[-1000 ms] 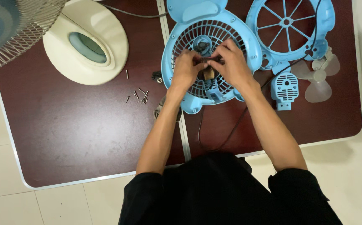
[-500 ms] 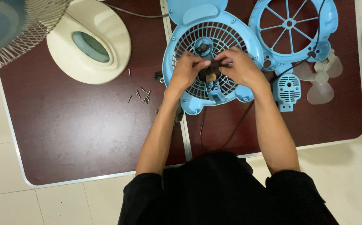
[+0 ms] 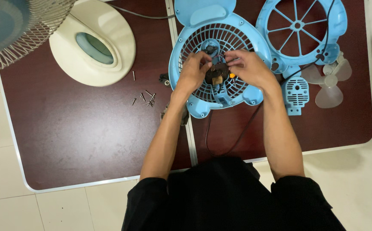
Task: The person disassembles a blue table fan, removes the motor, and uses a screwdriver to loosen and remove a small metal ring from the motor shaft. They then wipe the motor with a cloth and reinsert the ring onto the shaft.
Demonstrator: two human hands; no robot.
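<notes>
Now both of my hands meet over the middle of the blue fan housing (image 3: 220, 55), which lies flat on the dark red table (image 3: 79, 137) with its grille face up. Between them sits the small dark fan motor (image 3: 216, 75), and my fingers close on it from both sides: my left hand (image 3: 193, 72) pinches its left edge, and my right hand (image 3: 248, 66) curls over its right and top. It is a short, blocky part, so I cannot tell its long axis from this view; a bit of yellow shows just at its right side. The housing's own long axis runs away from me, its rounded tab at the far end and its two small feet toward my body. A dark cord (image 3: 237, 137) trails from under the housing toward me and loops on the table.

Just right of the housing lie a second blue grille ring (image 3: 301, 30), a small blue vented cover (image 3: 296, 92) and a clear fan blade (image 3: 329, 83). To my left, loose screws (image 3: 145, 97) are scattered near a cream fan base (image 3: 92, 45).
</notes>
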